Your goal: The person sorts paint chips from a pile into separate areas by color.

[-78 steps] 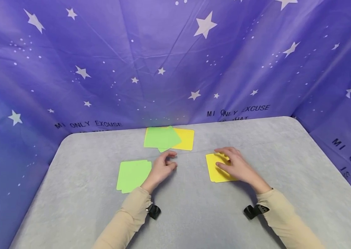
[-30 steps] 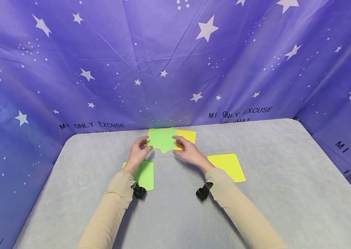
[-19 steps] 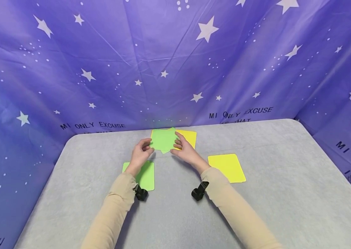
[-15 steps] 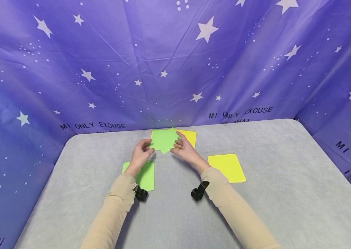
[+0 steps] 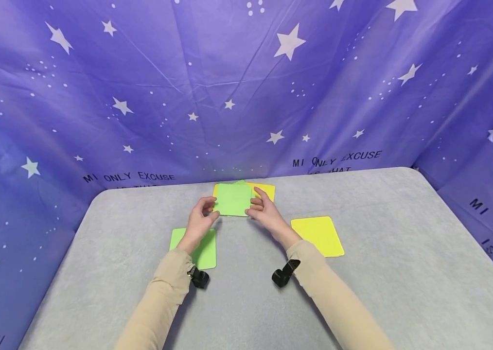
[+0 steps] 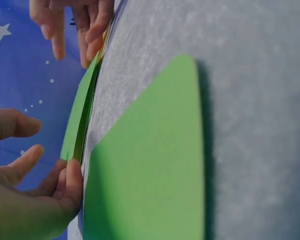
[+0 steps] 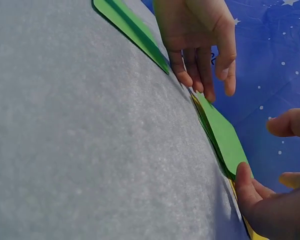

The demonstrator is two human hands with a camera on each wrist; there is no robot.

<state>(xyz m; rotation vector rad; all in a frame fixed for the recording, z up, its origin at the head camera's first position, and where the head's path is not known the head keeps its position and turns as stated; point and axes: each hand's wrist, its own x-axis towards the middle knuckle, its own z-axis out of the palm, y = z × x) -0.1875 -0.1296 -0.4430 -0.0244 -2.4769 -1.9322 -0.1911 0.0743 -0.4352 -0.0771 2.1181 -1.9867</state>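
Green card (image 5: pixel 234 199) spans left hand (image 5: pixel 200 220) to right hand (image 5: pixel 269 216).

Lying on rounded-corner, mottled grey tabletop (image 5: pixel 246 311): sq. green cards (image 5: pixel 207 250) (L); sq. yellow cards (image 5: pixel 320 236) (R); green-and-yellow card pile (image 5: pixel 269 188) nr. far edge.

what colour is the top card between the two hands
The top card is plain light green, seen best in the head view.

Left sleeve (image 5: pixel 159 301): beige, long — softly creased
Right sleeve (image 5: pixel 333 296): the same beige
Wrist cameras (image 5: pixel 200 279): black — a matching pair
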